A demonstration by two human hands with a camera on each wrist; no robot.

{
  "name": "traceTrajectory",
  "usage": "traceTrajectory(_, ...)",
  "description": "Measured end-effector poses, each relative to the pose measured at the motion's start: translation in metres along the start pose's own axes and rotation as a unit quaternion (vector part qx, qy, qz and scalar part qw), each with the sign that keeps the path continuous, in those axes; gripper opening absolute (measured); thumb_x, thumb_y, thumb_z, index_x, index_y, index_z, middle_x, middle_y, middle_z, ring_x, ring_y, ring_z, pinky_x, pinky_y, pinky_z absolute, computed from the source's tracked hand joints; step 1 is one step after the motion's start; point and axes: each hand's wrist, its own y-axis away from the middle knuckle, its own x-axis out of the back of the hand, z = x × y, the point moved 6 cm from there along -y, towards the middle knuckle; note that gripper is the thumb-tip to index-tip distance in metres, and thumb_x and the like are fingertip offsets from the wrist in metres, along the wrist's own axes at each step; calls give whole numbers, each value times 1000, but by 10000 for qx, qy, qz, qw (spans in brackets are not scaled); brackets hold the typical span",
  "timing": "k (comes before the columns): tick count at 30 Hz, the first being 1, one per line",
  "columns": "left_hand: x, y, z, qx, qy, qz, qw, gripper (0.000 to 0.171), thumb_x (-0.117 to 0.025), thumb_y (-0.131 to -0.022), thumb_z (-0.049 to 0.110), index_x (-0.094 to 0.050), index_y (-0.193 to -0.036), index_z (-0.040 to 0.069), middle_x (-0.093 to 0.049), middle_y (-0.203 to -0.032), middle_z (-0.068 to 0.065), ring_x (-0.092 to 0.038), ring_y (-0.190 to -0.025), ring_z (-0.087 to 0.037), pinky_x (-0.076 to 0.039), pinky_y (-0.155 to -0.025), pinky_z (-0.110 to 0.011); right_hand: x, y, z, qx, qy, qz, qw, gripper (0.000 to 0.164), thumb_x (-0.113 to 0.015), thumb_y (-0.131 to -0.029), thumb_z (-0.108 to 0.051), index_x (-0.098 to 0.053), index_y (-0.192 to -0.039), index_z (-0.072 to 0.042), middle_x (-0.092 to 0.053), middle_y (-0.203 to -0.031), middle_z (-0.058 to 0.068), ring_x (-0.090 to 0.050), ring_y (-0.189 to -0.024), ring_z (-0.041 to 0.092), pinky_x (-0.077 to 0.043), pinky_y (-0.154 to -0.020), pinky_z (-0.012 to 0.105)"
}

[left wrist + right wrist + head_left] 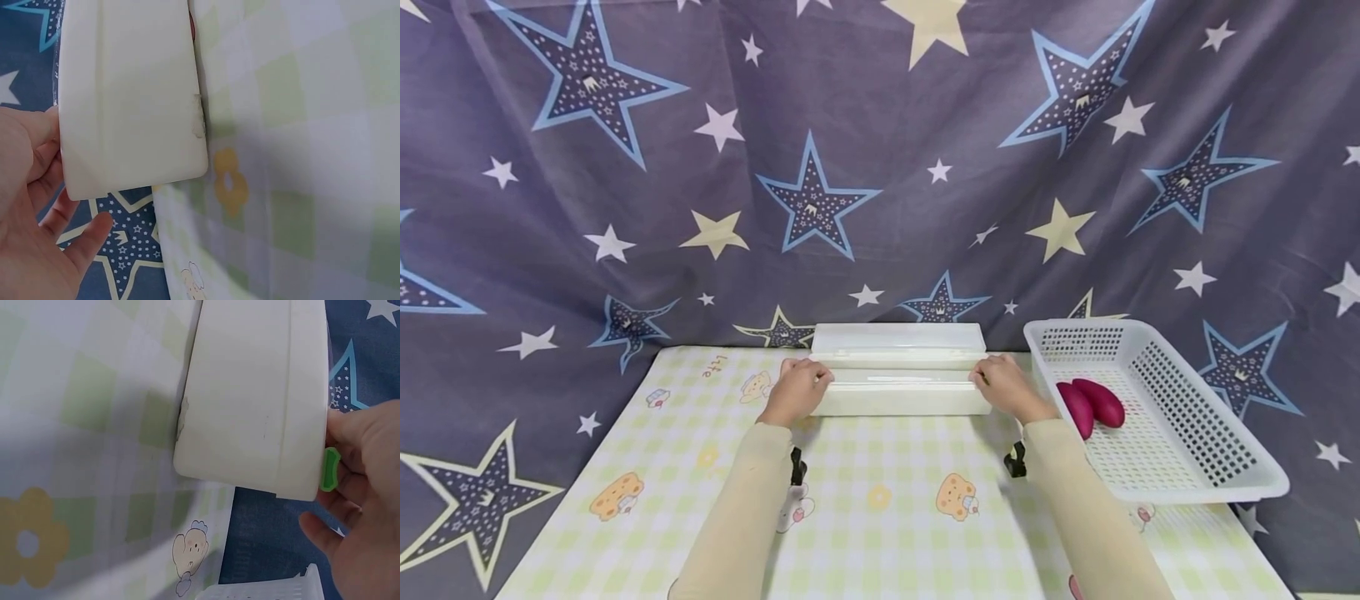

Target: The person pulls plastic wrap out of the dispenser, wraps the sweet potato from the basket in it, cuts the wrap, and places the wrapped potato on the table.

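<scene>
A long white cling film dispenser (901, 400) lies across the far part of the table, its lid (898, 337) raised at the back. At the left end of its top edge, my left hand (797, 387) grips with bent fingers; in the left wrist view the thumb and fingertips meet the corner of the white front wall (137, 100). My right hand (1009, 386) grips the right end of the same edge. Beside its fingers, a small green slider (330, 469) shows in the right wrist view. The inside of the dispenser is mostly hidden.
To the right stands a white perforated basket (1213, 500) with two smooth magenta oval things (1099, 402) in it. A green-checked cloth (880, 542) covers the table. Behind the far edge hangs a dark star-patterned curtain (880, 108).
</scene>
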Motion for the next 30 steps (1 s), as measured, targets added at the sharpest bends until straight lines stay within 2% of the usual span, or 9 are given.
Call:
traceTrajectory(4, -1, 0, -1, 33, -1, 48, 10000, 23, -51, -105, 23, -70, -108, 10, -64, -113, -8, -40, -125, -35, -42, -101, -49, 1, 0, 0, -203, -169, -98, 9996, 17, -55, -96, -8, -68, -86, -2, -67, -83, 9, -62, -89, 32, -39, -99, 49)
traceTrajectory(7, -1, 0, -2, 85, -4, 52, 10000, 24, -49, -106, 23, -70, -109, 10, -63, -112, -8, -39, -126, -34, -44, -98, -49, 0, -1, 2, -386, -353, -247, 9983, 14, -55, -93, -9, -66, -85, -5, -66, -84, 6, -60, -90, 30, -37, -102, 49)
traceTrajectory(11, -1, 1, -1, 120, 31, 75, 9999, 25, -49, -106, 24, -69, -109, 10, -63, -111, -7, -38, -126, -34, -44, -98, -48, 1, -1, 1, -331, -489, -334, 9977, 10, -58, -91, -8, -66, -85, -4, -66, -85, 6, -61, -89, 29, -34, -106, 49)
traceTrajectory(15, -1, 1, -1, 58, 108, 132, 9998, 25, -50, -106, 24, -69, -110, 8, -64, -110, -9, -40, -124, -35, -42, -100, -48, 1, -1, 0, -248, -422, -309, 9983, 12, -58, -96, -7, -67, -90, -1, -68, -87, 9, -63, -87, 30, -34, -106, 49)
traceTrajectory(20, 1, -1, -4, -205, 97, 381, 9990, 25, -52, -105, 24, -70, -109, 7, -68, -107, -11, -47, -120, -37, -39, -103, -49, 1, 1, 2, -313, -550, -254, 9977, 12, -61, -98, -8, -69, -92, -1, -71, -89, 9, -63, -89, 30, -38, -100, 49)
traceTrajectory(24, 7, -1, -5, -443, 131, 736, 9962, 21, -57, -104, 23, -71, -105, 8, -71, -107, -11, -54, -114, -38, -43, -98, -53, 3, 2, 2, -411, -923, -206, 9947, 11, -61, -99, -8, -68, -91, -3, -69, -86, 6, -60, -84, 28, -44, -90, 48)
traceTrajectory(27, 10, -2, -3, -556, 279, 812, 9948, 18, -59, -103, 21, -71, -102, 8, -68, -113, -12, -56, -113, -37, -43, -97, -54, 5, 3, 4, -582, -1156, -223, 9913, 11, -60, -101, -10, -66, -95, -4, -65, -84, 3, -58, -80, 23, -48, -80, 44)
traceTrajectory(30, 11, -2, -2, -675, 444, 820, 9934, 17, -59, -103, 21, -69, -102, 7, -65, -116, -13, -56, -114, -36, -43, -97, -54, 5, 6, 6, -783, -1404, -264, 9866, 11, -59, -103, -14, -65, -99, -7, -66, -87, 4, -64, -87, 26, -52, -78, 44)
